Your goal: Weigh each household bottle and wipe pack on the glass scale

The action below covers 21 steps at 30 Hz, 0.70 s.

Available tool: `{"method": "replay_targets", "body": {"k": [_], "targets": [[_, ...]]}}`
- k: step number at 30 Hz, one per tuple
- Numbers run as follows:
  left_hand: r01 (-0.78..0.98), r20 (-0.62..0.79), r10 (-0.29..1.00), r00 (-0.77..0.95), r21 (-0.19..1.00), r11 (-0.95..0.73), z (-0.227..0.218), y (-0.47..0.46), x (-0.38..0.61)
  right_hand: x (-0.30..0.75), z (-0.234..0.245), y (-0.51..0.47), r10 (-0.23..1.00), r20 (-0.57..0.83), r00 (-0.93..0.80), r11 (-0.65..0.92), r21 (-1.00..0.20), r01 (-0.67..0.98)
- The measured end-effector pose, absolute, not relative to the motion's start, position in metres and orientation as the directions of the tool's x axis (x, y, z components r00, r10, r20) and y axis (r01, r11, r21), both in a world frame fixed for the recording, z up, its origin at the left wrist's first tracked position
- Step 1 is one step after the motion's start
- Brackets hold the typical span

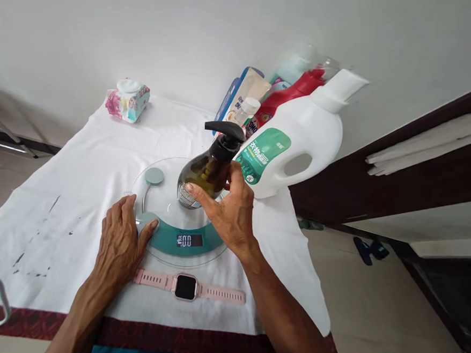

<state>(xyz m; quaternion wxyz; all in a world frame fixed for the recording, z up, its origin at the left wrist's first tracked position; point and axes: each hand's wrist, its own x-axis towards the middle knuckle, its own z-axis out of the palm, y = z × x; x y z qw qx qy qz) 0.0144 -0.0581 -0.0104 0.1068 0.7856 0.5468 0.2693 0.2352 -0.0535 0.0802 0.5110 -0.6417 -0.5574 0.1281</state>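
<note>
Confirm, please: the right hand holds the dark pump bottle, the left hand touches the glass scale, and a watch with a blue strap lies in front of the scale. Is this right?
Not quite: the strap of the watch is pink, not blue, as the head view shows. The right hand, pump bottle, left hand and glass scale are as you say.

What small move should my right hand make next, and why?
Probably lower the pump bottle onto the glass scale: your right hand grips it over the glass, and the display seems to read 0.0, suggesting its weight isn't resting there.
</note>
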Motion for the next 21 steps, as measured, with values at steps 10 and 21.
{"method": "replay_targets", "body": {"k": [10, 21], "targets": [[0.802, 0.287, 0.924, 0.253, 0.472, -0.367, -0.012, -0.061, 0.016, 0.303, 0.103, -0.074, 0.539, 0.584, 0.607, -0.029, -0.708, 0.706], [0.804, 0.272, 0.928, 0.256, 0.472, -0.360, -0.012, -0.062, 0.016, 0.343, 0.047, -0.067, 0.518, 0.517, 0.681, -0.242, -0.676, 0.696]]}}
